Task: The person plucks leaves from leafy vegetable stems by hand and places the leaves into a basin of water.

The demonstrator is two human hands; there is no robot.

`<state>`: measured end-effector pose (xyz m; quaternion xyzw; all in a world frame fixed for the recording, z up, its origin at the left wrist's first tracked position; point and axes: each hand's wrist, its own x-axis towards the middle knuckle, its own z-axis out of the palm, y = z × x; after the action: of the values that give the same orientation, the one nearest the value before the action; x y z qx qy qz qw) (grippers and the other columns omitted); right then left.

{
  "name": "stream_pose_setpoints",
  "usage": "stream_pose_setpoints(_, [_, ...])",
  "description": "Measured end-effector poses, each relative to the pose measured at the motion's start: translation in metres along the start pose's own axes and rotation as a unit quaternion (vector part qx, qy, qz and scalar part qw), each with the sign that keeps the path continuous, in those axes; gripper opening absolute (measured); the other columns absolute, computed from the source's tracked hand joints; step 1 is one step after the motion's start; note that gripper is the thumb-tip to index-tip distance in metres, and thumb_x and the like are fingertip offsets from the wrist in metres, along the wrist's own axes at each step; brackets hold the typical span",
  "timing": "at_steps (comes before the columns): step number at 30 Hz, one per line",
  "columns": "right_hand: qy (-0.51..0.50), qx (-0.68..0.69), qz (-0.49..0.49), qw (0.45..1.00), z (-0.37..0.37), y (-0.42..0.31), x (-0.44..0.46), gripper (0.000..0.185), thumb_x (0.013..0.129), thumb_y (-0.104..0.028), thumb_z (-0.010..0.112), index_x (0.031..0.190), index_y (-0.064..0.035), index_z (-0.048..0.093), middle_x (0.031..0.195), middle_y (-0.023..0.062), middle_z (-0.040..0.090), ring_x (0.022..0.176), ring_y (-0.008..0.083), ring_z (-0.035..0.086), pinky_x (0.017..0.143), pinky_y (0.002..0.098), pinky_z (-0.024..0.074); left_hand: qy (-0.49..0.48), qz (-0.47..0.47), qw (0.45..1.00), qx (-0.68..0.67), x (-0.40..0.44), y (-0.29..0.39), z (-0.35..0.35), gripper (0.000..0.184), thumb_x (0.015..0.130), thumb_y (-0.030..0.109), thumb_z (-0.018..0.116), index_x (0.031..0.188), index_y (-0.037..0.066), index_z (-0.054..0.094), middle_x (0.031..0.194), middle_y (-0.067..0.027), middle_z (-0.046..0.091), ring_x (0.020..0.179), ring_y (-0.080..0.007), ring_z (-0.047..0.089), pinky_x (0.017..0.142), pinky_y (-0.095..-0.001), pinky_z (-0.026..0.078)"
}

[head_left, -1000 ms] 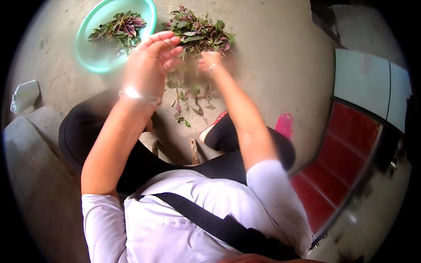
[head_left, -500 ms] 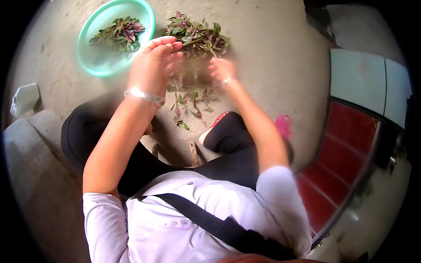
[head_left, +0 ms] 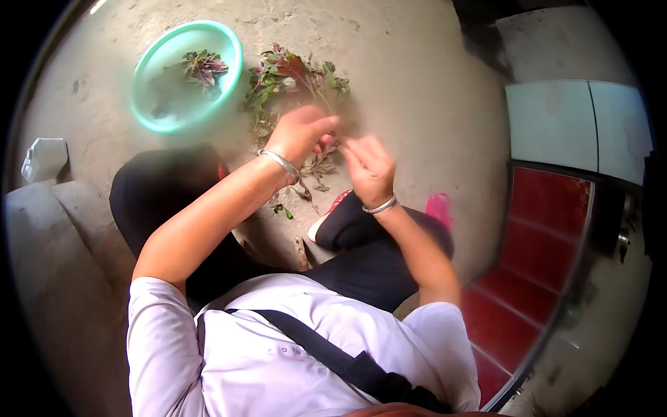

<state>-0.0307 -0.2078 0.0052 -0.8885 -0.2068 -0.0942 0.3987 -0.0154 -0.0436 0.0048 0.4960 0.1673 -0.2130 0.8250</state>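
Note:
My left hand [head_left: 306, 135] and my right hand [head_left: 372, 165] are close together above the floor, both with fingers closed. A thin leafy stem [head_left: 318, 90] of purple-green greens rises from between them, blurred. The fingers of my left hand pinch near its lower part. My right hand pinches at the stem's lower end, where blur hides the exact contact. Behind them lies a pile of purple-green leafy greens [head_left: 260, 94]. Loose leafy scraps [head_left: 281, 210] lie below my hands.
A pale green plastic basin [head_left: 237, 62] at the upper left holds some purple-green leaves [head_left: 203, 67]. A pink bag-like thing [head_left: 439, 210] lies right of my leg. A white container [head_left: 45, 160] stands far left. A red-tiled surface [head_left: 549, 243] and pale cabinet panels [head_left: 552, 125] line the right.
My left hand has moved from beside the basin toward the right and down, its fingers closing. My right hand has drawn back toward me, and the hands now meet at one stem. The view has shifted slightly.

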Motion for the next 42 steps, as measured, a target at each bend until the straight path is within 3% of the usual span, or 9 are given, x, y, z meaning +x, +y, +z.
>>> stream_pose_setpoints(3, [-0.045,-0.014,-0.040,0.998,-0.005,-0.002,0.004,0.016,0.072,-0.009,0.065,0.087,-0.0044,0.062,0.077,0.0058,0.054,0.056,0.0151,0.053,0.049,0.0253,0.0427,-0.002,0.025,0.999,0.044,0.001,-0.001,-0.003,0.013,0.079,0.016,0.057,0.080,0.003,0.057,0.072,0.0002,0.055,0.063,-0.0071,0.048,0.054,-0.0217,0.038])
stream_pose_setpoints(8, [0.016,0.098,0.053,0.994,-0.019,0.000,0.022,0.014,0.079,-0.008,0.059,0.090,0.0003,0.060,0.077,0.0036,0.053,0.063,0.0085,0.051,0.054,0.0197,0.0420,-0.020,0.059,0.991,0.119,-0.002,0.003,-0.003,0.013,0.082,0.014,0.054,0.087,0.003,0.059,0.071,0.0016,0.055,0.064,-0.0070,0.048,0.058,-0.0220,0.039])
stream_pose_setpoints(12, [0.011,0.260,0.194,0.946,-0.026,0.005,0.030,0.016,0.083,-0.008,0.054,0.095,0.0022,0.058,0.079,-0.0001,0.055,0.067,0.0052,0.050,0.060,0.0178,0.0413,-0.081,0.059,0.983,0.154,0.000,-0.001,-0.005,0.012,0.085,0.012,0.051,0.090,0.005,0.060,0.073,0.0041,0.055,0.064,-0.0042,0.048,0.059,-0.0189,0.040])
stream_pose_setpoints(19, [-0.098,0.437,0.250,0.859,-0.034,-0.006,0.040,0.016,0.083,-0.009,0.056,0.094,0.0016,0.058,0.086,0.0028,0.059,0.077,0.0094,0.053,0.069,0.0220,0.0429,-0.177,0.017,0.974,0.139,-0.002,-0.003,0.002,0.019,0.087,0.013,0.047,0.101,0.005,0.057,0.084,0.0017,0.061,0.063,-0.0023,0.047,0.059,-0.0162,0.039])
stream_pose_setpoints(26, [-0.066,0.371,0.211,0.902,-0.031,0.008,0.035,0.015,0.081,-0.010,0.058,0.091,0.0012,0.059,0.080,0.0005,0.059,0.069,0.0068,0.051,0.062,0.0201,0.0409,-0.178,-0.055,0.981,0.049,-0.002,-0.006,0.000,0.024,0.088,0.013,0.043,0.111,0.006,0.050,0.090,-0.0054,0.062,0.064,-0.0042,0.050,0.059,-0.0166,0.040])
stream_pose_setpoints(27, [-0.019,0.421,0.233,0.876,-0.029,0.001,0.036,0.014,0.080,-0.011,0.060,0.088,0.0006,0.060,0.076,-0.0007,0.059,0.064,0.0054,0.049,0.059,0.0189,0.0393,-0.182,-0.066,0.981,0.028,-0.002,-0.007,-0.001,0.025,0.089,0.013,0.042,0.111,0.006,0.048,0.091,-0.0078,0.061,0.065,-0.0055,0.051,0.059,-0.0169,0.040])
stream_pose_setpoints(33, [0.035,0.427,0.227,0.875,-0.026,0.009,0.035,0.013,0.078,-0.013,0.062,0.085,-0.0018,0.060,0.074,0.0001,0.059,0.058,0.0062,0.050,0.053,0.0183,0.0375,-0.216,-0.077,0.971,0.066,-0.004,-0.011,-0.001,0.021,0.087,0.018,0.047,0.103,0.006,0.055,0.084,-0.0022,0.062,0.064,-0.0032,0.049,0.056,-0.0160,0.036])
stream_pose_setpoints(39, [0.008,0.331,0.190,0.924,-0.029,-0.001,0.037,0.012,0.079,-0.012,0.061,0.084,-0.0010,0.059,0.075,0.0007,0.059,0.060,0.0074,0.052,0.055,0.0205,0.0416,-0.151,-0.012,0.974,0.166,-0.008,-0.009,0.004,0.019,0.086,0.019,0.049,0.094,0.006,0.061,0.070,0.0011,0.059,0.057,-0.0012,0.044,0.052,-0.0154,0.033])
stream_pose_setpoints(42, [0.024,0.298,0.198,0.934,-0.027,-0.007,0.038,0.010,0.079,-0.008,0.057,0.073,-0.0003,0.059,0.064,0.0015,0.056,0.056,0.0099,0.050,0.054,0.0234,0.0394,-0.146,0.058,0.960,0.230,-0.007,-0.013,0.002,0.020,0.086,0.017,0.047,0.090,0.003,0.061,0.069,0.0007,0.059,0.058,-0.0018,0.047,0.053,-0.0170,0.037])
